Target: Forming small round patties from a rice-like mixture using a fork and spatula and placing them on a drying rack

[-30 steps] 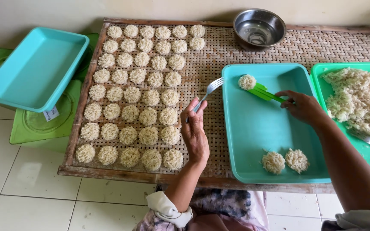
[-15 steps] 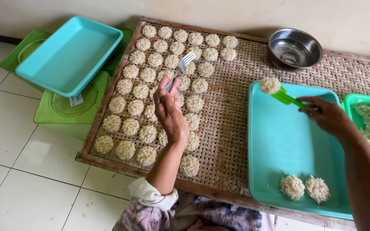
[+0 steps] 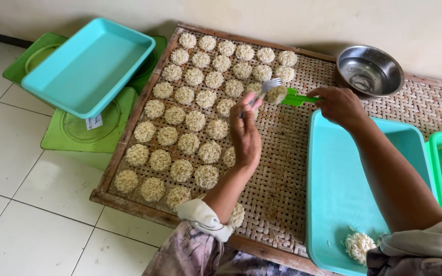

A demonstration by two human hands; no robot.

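The left hand (image 3: 245,134) grips a metal fork (image 3: 265,89), its tines touching a noodle patty (image 3: 277,94) that rests on a green scoop (image 3: 295,98) held closed in the right hand (image 3: 339,105). Both meet above the woven bamboo tray (image 3: 282,168), beside rows of patties (image 3: 194,120). A turquoise tray (image 3: 333,189) lies under the right forearm; a steel bowl (image 3: 370,70) sits beyond.
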